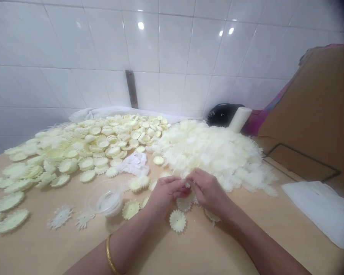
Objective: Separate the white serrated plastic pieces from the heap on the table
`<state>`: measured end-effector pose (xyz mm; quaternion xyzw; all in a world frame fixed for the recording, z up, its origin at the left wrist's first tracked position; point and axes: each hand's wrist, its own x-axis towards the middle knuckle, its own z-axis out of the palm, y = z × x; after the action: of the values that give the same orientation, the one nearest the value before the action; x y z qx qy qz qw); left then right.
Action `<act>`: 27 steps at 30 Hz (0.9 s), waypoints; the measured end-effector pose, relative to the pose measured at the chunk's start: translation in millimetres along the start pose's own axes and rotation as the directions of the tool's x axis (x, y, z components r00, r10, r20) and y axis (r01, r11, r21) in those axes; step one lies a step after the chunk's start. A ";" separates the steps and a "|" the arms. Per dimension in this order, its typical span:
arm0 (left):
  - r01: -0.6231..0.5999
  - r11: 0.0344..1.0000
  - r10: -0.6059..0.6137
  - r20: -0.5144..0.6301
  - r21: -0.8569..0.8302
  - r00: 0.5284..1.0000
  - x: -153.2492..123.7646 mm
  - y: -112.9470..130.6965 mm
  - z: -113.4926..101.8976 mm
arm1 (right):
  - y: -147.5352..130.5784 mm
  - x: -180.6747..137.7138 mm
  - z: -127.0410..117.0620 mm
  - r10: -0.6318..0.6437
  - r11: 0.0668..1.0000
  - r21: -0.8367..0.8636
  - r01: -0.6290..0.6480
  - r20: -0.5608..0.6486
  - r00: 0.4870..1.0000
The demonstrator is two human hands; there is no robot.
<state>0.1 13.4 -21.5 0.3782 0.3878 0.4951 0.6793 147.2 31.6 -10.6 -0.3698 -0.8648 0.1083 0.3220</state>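
Note:
My left hand [165, 193] and my right hand [206, 190] meet above the wooden table [189, 248], fingers pinched together on a small pale flower-shaped piece [187, 185] between them. The left wrist wears a gold bangle. Loose cream flower discs [177, 220] lie right under and around both hands. A big heap of yellowish flower discs [103, 143] spreads to the left. A fluffier white petal heap [215, 152] rises just behind my hands.
A small clear plastic cup [109, 200] stands left of my hands, with a crumpled white cloth [134, 164] behind it. A brown cardboard box [312, 114] fills the right. A white sheet [321, 210], a white cylinder [240, 119] and a black object [222, 114] sit nearby.

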 end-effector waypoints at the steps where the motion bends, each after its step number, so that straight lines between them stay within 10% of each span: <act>1: 0.001 1.000 -0.001 0.001 -0.004 1.000 -0.1 0.0 -0.1 | -0.1 0.2 -0.1 -0.001 1.000 -0.001 0.001 -0.003 1.000; 27: 0.020 0.999 -0.018 -0.062 0.033 0.998 1.3 -2.4 1.8 | -1.7 0.3 -2.6 0.064 0.994 0.089 -0.066 0.027 0.998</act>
<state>3.0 14.0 -23.1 0.3706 0.4204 0.4934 0.6652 147.8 30.5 -7.7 -0.3817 -0.8503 0.1622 0.3241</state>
